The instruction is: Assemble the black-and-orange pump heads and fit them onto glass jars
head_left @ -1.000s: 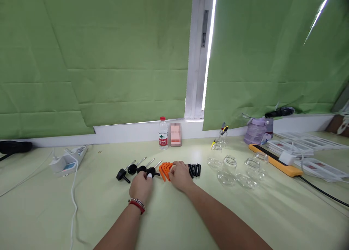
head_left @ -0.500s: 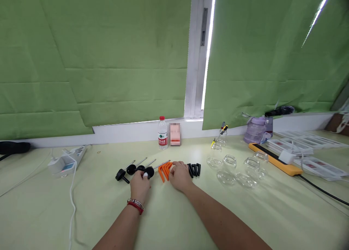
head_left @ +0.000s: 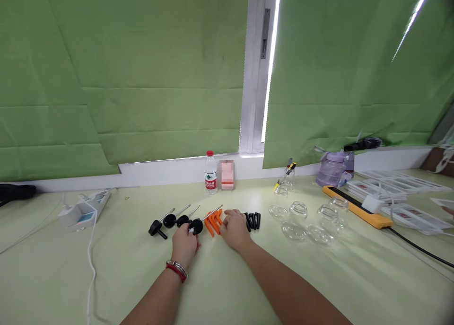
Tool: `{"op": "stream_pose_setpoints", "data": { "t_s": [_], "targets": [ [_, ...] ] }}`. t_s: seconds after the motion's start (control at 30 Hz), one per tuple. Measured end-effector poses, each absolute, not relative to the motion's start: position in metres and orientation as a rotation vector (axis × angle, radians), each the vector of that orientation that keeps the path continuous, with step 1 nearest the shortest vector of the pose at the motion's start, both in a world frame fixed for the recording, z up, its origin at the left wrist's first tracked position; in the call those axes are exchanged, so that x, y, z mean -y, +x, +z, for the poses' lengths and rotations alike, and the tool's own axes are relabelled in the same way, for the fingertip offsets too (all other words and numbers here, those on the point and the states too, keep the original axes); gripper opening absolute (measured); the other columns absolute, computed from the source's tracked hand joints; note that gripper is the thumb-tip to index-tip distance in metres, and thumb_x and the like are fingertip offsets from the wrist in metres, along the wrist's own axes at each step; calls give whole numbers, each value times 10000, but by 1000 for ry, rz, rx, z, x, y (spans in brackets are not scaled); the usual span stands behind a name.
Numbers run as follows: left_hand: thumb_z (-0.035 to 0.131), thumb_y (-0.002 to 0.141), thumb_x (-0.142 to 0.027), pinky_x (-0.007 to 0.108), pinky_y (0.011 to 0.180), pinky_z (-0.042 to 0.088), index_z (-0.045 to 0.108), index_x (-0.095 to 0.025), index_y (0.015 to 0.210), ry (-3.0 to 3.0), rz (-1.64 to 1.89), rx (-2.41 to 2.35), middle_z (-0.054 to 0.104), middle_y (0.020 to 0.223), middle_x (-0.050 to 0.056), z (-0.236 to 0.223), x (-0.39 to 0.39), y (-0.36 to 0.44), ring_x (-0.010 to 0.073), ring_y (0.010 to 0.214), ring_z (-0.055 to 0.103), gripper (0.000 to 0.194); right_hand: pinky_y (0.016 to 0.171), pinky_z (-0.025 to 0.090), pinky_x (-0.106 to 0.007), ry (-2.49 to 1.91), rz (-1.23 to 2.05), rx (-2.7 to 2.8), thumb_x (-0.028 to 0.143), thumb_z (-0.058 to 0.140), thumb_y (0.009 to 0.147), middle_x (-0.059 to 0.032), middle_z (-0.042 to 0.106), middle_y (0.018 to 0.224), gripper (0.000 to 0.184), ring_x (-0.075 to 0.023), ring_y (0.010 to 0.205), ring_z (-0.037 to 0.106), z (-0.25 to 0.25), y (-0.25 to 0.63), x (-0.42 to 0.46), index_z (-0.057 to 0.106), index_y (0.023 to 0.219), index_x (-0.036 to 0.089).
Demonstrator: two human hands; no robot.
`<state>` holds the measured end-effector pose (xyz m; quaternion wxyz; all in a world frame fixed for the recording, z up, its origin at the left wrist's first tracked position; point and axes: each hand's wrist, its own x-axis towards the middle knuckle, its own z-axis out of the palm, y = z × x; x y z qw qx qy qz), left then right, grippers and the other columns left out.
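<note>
My left hand (head_left: 184, 245) is closed on a black round-headed piece with a thin metal rod (head_left: 196, 226), its rod pointing up and right over the orange parts. A small white spot shows at my fingertips. Several similar black pieces (head_left: 170, 220) lie in a row to the left, rods pointing away. My right hand (head_left: 234, 229) rests on the table with curved fingers, thumb and forefinger apart, against the right side of several orange L-shaped parts (head_left: 212, 222). Just right of it lie several short black handle-like parts (head_left: 253, 221).
Clear glass jars (head_left: 298, 216) stand at the right, with a yellow-handled tool (head_left: 280, 183) behind. An orange power strip (head_left: 354, 206), white trays (head_left: 407, 218) and a purple jug (head_left: 331, 169) are farther right. A water bottle (head_left: 211, 173) stands at the back. White cables (head_left: 92, 263) cross the left.
My left hand has shifted slightly right, and the held piece's rod has swung upward. My right hand stays in place. Part of another person's hand and something white appear at the far right edge.
</note>
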<state>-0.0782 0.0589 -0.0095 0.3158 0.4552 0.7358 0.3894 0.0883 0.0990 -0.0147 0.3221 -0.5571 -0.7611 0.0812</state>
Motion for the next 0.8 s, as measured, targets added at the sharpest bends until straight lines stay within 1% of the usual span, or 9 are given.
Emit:
{"op": "stream_pose_setpoints", "data": {
  "t_s": [0.1,0.23,0.37,0.43,0.5,0.57,0.63,0.7,0.8],
  "targets": [
    [327,836,-130,230,458,474,516,-170,1041,1185,1023,-1909,671,798,86,-8,-56,-75,150,551,649,282,918,341,-365,-1435,269,1877,120,540,689,-84,648,1091,149,-239,1052,530,-7,94,-98,635,587,172],
    [317,843,-124,229,491,484,493,-173,1033,1200,1036,-1840,672,805,79,-5,-51,-69,143,563,654,263,850,416,-323,-1352,611,1522,184,524,722,-92,635,1040,132,-211,938,576,7,111,-100,598,615,163],
    [303,843,-123,243,528,500,470,-183,992,1248,1066,-1728,659,708,49,0,-42,-60,154,571,653,232,675,478,-291,-1307,828,1362,338,412,832,-88,664,874,274,-182,771,611,16,131,-96,609,822,148],
    [315,834,-126,253,556,509,459,-192,970,1275,1084,-1668,653,691,37,3,-37,-55,158,585,656,209,650,487,-280,-1226,995,1299,401,416,846,-92,661,875,310,-173,772,613,19,139,-88,594,878,148],
    [360,818,-148,273,582,514,452,-204,955,1286,1122,-1588,656,729,32,3,-31,-51,163,590,655,174,644,483,-276,-1086,1259,1193,453,517,801,-89,640,937,300,-172,810,602,20,143,-74,581,850,164],
    [421,787,-176,296,595,511,453,-214,929,1275,1185,-1476,654,777,30,3,-27,-47,171,597,651,150,604,457,-268,-987,1456,1117,484,608,741,-73,620,956,322,-154,762,585,20,144,-60,561,820,176],
    [470,746,-183,302,590,495,457,-220,881,1262,1234,-1363,644,780,24,4,-24,-43,177,608,639,140,551,408,-252,-954,1536,1093,507,642,712,-48,613,880,353,-124,661,551,16,145,-48,539,797,181],
    [492,706,-160,293,591,472,453,-221,825,1262,1245,-1291,633,745,14,6,-21,-40,175,622,624,140,529,362,-243,-947,1558,1098,526,636,719,-16,590,737,368,-101,579,498,10,145,-42,526,774,179],
    [521,625,-83,280,635,450,445,-214,770,1222,1209,-1212,627,725,9,12,-17,-38,171,686,619,209,541,337,-244,-937,1541,1125,541,600,754,10,541,617,372,-92,541,446,1,148,-40,531,763,175]
  ]
}}
